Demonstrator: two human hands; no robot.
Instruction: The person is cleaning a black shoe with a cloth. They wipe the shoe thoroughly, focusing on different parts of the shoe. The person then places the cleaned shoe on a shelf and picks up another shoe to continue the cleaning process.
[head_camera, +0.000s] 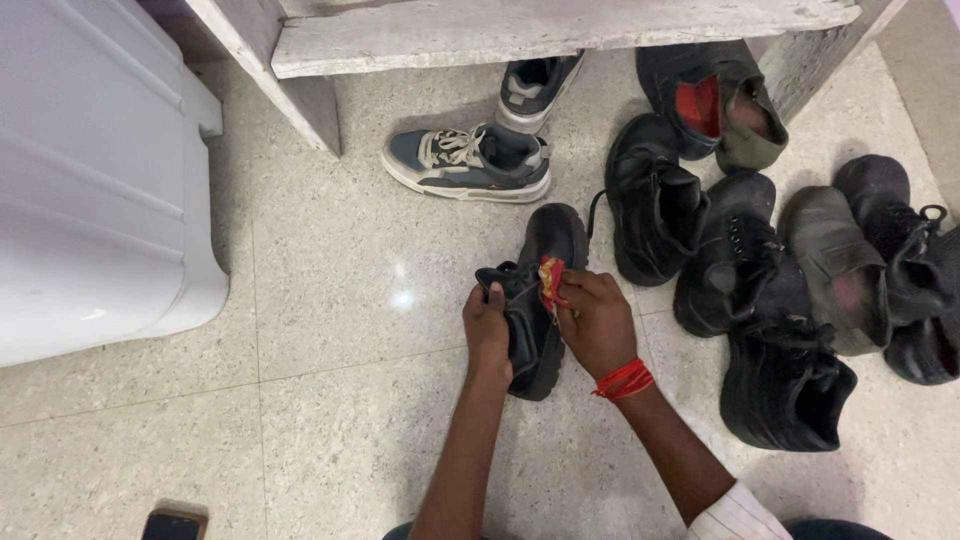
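A black boot (535, 290) stands on the speckled tile floor (330, 400), toe pointing away from the person, roughly in the middle of the view. The left hand (487, 335) grips the boot's near left side at the collar, fingers curled closed around the edge. The right hand (598, 322) sits at the boot's right side, its fingers pinched shut on a crumpled red and yellow scrap (550, 280) held right at the boot's opening. A red thread band (623, 380) circles the right wrist.

Just beyond the boot lies a grey and navy sneaker (465, 160) on its sole, sideways, with its partner (537, 88) tucked partly under a pale stone bench (560, 30). To the right a cluster of dark boots (740, 260) crowds the floor, some tipped over, touching one another, with an olive shoe (840, 270) among them. The nearest one stands just beside the held boot. A large grey plastic bin (100, 190) fills the left side, well apart from the hands. A phone (172, 524) lies at the bottom edge.
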